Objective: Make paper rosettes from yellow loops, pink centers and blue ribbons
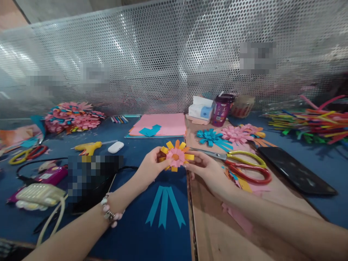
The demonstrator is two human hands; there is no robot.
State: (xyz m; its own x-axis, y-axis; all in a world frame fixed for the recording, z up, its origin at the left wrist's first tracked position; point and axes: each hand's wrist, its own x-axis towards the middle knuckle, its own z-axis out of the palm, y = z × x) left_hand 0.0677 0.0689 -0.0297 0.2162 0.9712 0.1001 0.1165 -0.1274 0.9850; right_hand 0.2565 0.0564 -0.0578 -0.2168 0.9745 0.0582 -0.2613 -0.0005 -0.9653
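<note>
Between my two hands is a paper flower (176,156) with yellow and orange outer petals, a pink inner layer and an orange centre. My left hand (154,164) pinches its left edge, with the thumb on the front. On the other side, my right hand (202,167) grips the flower's right edge, fingers curled behind. Below it on the blue surface lie blue paper ribbon strips (163,206) with notched ends, fanned out and joined at the top. Scissors (247,165) with yellow and red handles rest just beyond my right hand.
A yellow glue gun (88,148) and a white earbud case (115,146) lie at left. Pink paper sheets (165,122) are stacked behind. Finished paper flowers (236,134), a purple cup (222,110), a tissue pack (200,108) and a black phone (296,168) stand or lie at right.
</note>
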